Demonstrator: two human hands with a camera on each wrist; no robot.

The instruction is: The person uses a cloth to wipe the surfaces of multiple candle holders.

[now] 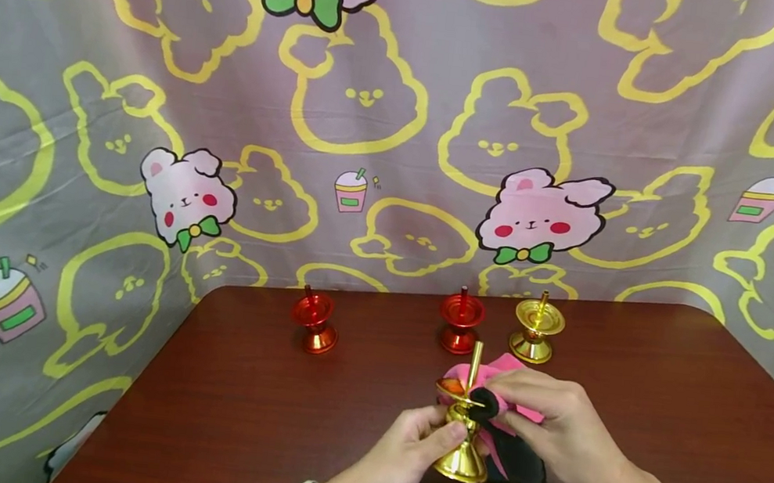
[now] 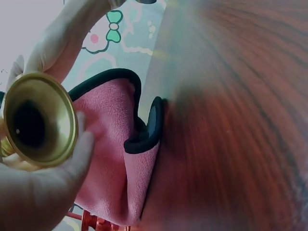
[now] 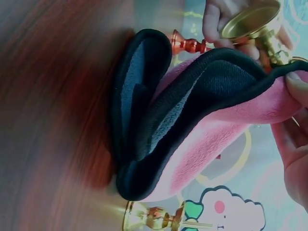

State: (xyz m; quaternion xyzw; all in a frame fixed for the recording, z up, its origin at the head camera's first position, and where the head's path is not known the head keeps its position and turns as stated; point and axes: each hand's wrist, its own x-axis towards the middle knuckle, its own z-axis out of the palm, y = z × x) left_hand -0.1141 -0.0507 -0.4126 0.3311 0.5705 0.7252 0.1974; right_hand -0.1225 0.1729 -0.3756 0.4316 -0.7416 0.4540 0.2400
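Observation:
My left hand [image 1: 411, 449] grips a shiny gold candle holder [image 1: 463, 458] by its narrow waist, thumb across the front. Its hollow flared base [image 2: 41, 120] faces the left wrist camera. My right hand [image 1: 562, 429] pinches a pink cloth [image 3: 207, 149] with dark trim and a dark grey underside. In the head view a bunched dark corner of the cloth [image 1: 485, 404] lies against the right side of the holder's dish, below its upright spike. Loose folds of the cloth hang down behind the holder to the table.
Farther back on the brown wooden table [image 1: 234, 414] stand a red candle holder [image 1: 315, 320] at left, a second red one [image 1: 461, 324] in the middle and a gold one [image 1: 537, 328] to its right. A cartoon-patterned curtain [image 1: 427, 128] hangs along the table's back edge.

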